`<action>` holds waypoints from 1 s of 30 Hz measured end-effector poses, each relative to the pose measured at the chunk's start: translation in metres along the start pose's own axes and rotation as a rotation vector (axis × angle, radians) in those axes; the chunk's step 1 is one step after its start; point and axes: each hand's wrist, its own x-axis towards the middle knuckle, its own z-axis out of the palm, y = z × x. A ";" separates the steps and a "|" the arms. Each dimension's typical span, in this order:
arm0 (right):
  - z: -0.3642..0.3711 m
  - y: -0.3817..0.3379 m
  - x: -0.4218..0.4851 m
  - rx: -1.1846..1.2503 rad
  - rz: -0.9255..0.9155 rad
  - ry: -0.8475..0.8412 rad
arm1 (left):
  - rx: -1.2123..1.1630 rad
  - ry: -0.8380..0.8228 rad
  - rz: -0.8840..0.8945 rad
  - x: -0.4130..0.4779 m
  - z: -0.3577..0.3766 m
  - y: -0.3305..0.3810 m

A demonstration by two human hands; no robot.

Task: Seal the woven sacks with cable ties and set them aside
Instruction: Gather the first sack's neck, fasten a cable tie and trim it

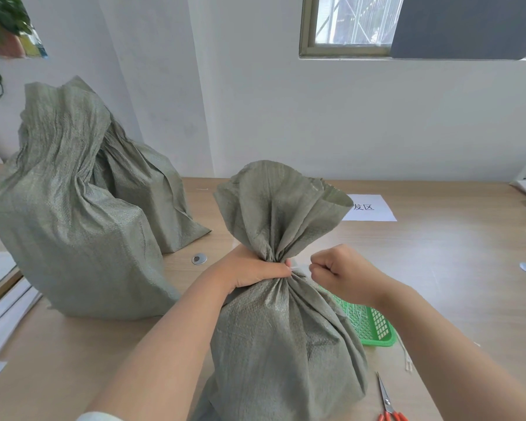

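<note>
Sack update: the green woven sack (286, 344) stands upright on the wooden table (453, 268), dead centre and close to the person, with its long axis running straight up toward 12 o'clock. The neck is bunched tight well above the middle. The loose mouth above it fans out and leans a bit toward 1 o'clock.

The left hand (255, 270) comes in from 7 o'clock with its fingers wrapped round the gathered neck, gripping it. The right hand (337, 273) sits just at 3 o'clock of the neck, curled into a fist, fingertips pinching the tail of a white cable tie (299, 268). The short visible bit of tie lies roughly level, pointing from the neck toward 3 o'clock. Fabric and fingers hide the rest of it.

Off at 10 o'clock a bigger sack (73, 223) stands upright with its top gathered in folds, and another sack (152, 192) leans right behind it.

A green plastic basket (374, 326) pokes out from behind the centre sack at 4 o'clock. Loose cable ties (407, 360) lie just past it. Orange-handled scissors (387, 405) lie at 5 o'clock, blades pointing to 12. A sheet of paper (374, 208) with printed characters lies at 1 o'clock, partly hidden by the sack's mouth.
</note>
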 end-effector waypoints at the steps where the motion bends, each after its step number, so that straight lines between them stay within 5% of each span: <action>1: -0.001 0.002 -0.001 0.023 0.021 -0.005 | -0.006 -0.002 -0.009 -0.001 0.000 0.000; 7: 0.000 0.004 0.003 -0.078 0.080 -0.035 | -0.007 0.020 -0.001 -0.001 -0.001 -0.005; 18: 0.005 -0.025 0.014 -0.421 -0.100 -0.042 | -0.100 0.043 0.074 -0.005 0.000 -0.005; 30: 0.015 -0.018 0.016 -0.165 -0.103 0.106 | -0.011 -0.001 0.070 -0.007 -0.003 -0.005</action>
